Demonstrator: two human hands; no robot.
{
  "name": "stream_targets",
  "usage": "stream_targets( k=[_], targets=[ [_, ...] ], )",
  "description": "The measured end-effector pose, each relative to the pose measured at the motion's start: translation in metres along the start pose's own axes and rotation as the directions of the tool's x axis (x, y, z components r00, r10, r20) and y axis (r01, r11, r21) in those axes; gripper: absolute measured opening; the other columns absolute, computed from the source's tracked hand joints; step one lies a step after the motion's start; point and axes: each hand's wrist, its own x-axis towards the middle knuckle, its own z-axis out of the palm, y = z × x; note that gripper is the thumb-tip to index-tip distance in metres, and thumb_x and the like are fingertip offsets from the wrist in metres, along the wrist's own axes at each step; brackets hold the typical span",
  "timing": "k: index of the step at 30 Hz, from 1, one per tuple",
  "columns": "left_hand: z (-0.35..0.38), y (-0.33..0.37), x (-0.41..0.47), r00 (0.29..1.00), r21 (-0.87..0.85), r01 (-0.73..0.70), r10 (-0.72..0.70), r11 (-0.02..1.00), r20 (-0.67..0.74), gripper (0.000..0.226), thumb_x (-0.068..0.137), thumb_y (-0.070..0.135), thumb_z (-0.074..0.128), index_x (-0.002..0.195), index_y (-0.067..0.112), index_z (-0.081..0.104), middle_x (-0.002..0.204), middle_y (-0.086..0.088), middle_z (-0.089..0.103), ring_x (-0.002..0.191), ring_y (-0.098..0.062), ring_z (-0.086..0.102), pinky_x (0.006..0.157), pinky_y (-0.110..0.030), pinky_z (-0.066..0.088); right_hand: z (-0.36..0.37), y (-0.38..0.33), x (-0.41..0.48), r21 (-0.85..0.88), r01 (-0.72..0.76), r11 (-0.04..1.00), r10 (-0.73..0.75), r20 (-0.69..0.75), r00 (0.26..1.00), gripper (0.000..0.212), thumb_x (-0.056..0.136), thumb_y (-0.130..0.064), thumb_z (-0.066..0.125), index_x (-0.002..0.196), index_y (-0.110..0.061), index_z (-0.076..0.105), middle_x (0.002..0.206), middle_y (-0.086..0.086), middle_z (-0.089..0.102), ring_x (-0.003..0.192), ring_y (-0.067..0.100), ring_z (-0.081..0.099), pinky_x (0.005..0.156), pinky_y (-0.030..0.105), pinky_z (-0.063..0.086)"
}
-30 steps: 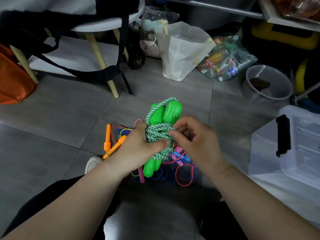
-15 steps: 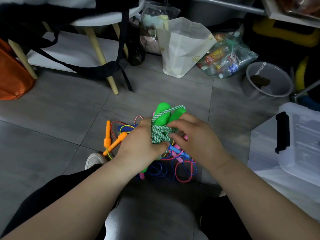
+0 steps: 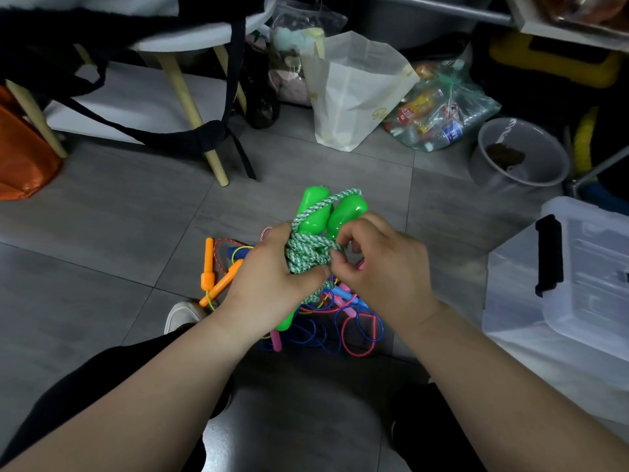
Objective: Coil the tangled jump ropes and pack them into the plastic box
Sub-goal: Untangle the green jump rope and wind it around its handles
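Your left hand (image 3: 272, 284) wraps its fingers and thumb round a bundle of green-and-white braided rope (image 3: 306, 255), held above the grey tiled floor (image 3: 119, 233) near the middle of the view. Your right hand (image 3: 381, 270), touching the bundle at its three o'clock side, curls its fingers and pinches a strand of the same rope between thumb and forefinger. Two bright green handles (image 3: 315, 212) stand side by side out of the bundle toward twelve o'clock, one loop of the rope passing over them.

Beneath your hands, toward six o'clock, lies a tangle of thin blue, pink and red ropes (image 3: 343, 321) on the floor. A pair of orange handles (image 3: 212, 274) lies at nine o'clock from your left hand, with a white shoe (image 3: 180, 315) near them at seven o'clock.

The clear plastic box (image 3: 578, 301), its lid carrying a black latch (image 3: 548, 255), sits well apart at three o'clock, with none of the ropes in it. At twelve o'clock stands a white paper bag (image 3: 350, 93); a grey bucket (image 3: 520, 155) sits at two o'clock and an orange bag (image 3: 20, 158) at ten o'clock.
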Motion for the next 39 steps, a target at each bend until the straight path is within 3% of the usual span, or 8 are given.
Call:
stream_targets(
  k=[9,15,20,25,28,33,36,39],
  targets=[
    [0.001,-0.003,-0.002,0.996,0.027,-0.078,0.079,0.997,-0.04,0.043,0.072,0.011,0.071,0.097,0.035,0.046,0.076,0.02,0.055,0.07,0.018,0.053,0.059,-0.001,0.037,-0.002,-0.001,0.0,-0.022,0.035,0.999,-0.036,-0.061,0.997,0.012,0.065,-0.021,0.05,0.07,-0.013,0.056,0.056,-0.002,0.058,0.037,0.016,0.049,0.037,0.017,0.035],
    [-0.003,-0.005,-0.003,0.996,0.165,-0.084,0.088,0.983,-0.022,0.05,0.074,0.022,0.07,0.12,0.024,0.051,0.097,0.002,0.062,0.088,-0.019,0.059,0.068,-0.024,0.04,-0.001,-0.002,0.001,-0.052,0.037,0.998,-0.034,0.064,0.997,0.023,0.065,-0.027,0.045,0.068,-0.022,0.067,0.055,-0.008,0.061,0.041,0.014,0.056,0.041,0.014,0.04],
    [-0.001,-0.004,-0.002,0.994,0.188,-0.094,0.104,0.978,-0.04,0.048,0.073,0.022,0.069,0.118,0.024,0.052,0.093,0.004,0.06,0.091,-0.021,0.06,0.068,-0.025,0.039,-0.001,-0.005,0.001,-0.082,-0.002,0.997,0.009,0.089,0.996,0.021,0.062,-0.027,0.042,0.063,-0.019,0.062,0.055,-0.009,0.061,0.041,0.011,0.054,0.039,0.011,0.031],
    [0.001,-0.004,0.0,0.995,0.05,-0.084,0.087,0.995,-0.045,0.038,0.071,0.022,0.071,0.105,0.028,0.055,0.079,0.014,0.059,0.075,0.002,0.057,0.066,-0.016,0.043,0.0,-0.002,-0.001,-0.03,0.053,0.998,-0.053,-0.018,0.998,0.015,0.066,-0.016,0.047,0.064,-0.012,0.062,0.056,-0.003,0.06,0.042,0.014,0.053,0.046,0.022,0.031],
    [0.003,-0.002,0.001,1.0,-0.216,-0.015,0.017,0.976,0.005,0.037,0.073,0.005,0.07,0.086,0.034,0.052,0.078,0.016,0.06,0.065,0.012,0.056,0.06,-0.002,0.041,0.0,0.001,0.0,-0.037,0.023,0.999,-0.023,-0.018,1.0,0.016,0.067,-0.018,0.048,0.063,-0.011,0.061,0.054,-0.003,0.06,0.041,0.016,0.054,0.039,0.022,0.033],
    [0.007,-0.009,0.001,0.985,-0.543,0.161,-0.098,0.824,0.144,0.035,0.071,0.011,0.072,0.102,0.022,0.059,0.089,0.008,0.068,0.083,-0.006,0.062,0.075,-0.016,0.048,-0.002,0.001,0.001,-0.11,0.006,0.994,-0.01,-0.032,0.999,0.018,0.062,-0.025,0.046,0.056,-0.012,0.057,0.046,-0.004,0.055,0.035,0.015,0.05,0.037,0.022,0.03],
    [0.008,-0.011,0.001,0.987,-0.539,0.147,-0.087,0.829,0.135,0.039,0.062,0.031,0.075,0.099,0.025,0.062,0.095,0.008,0.07,0.092,-0.008,0.063,0.085,-0.023,0.048,-0.004,0.0,0.001,-0.117,0.005,0.993,-0.014,-0.077,0.997,0.017,0.06,-0.024,0.046,0.053,-0.011,0.054,0.042,-0.002,0.051,0.033,0.018,0.047,0.047,0.024,0.026],
    [0.011,-0.007,0.002,0.995,-0.512,0.095,-0.092,0.854,0.032,0.042,0.067,0.034,0.075,0.105,0.022,0.061,0.105,0.0,0.066,0.101,-0.014,0.059,0.096,-0.033,0.045,-0.005,-0.005,0.001,-0.131,-0.048,0.99,0.038,-0.083,0.996,0.017,0.06,-0.025,0.046,0.051,-0.012,0.053,0.04,-0.001,0.049,0.031,0.02,0.045,0.038,0.022,0.028]
  ],
)
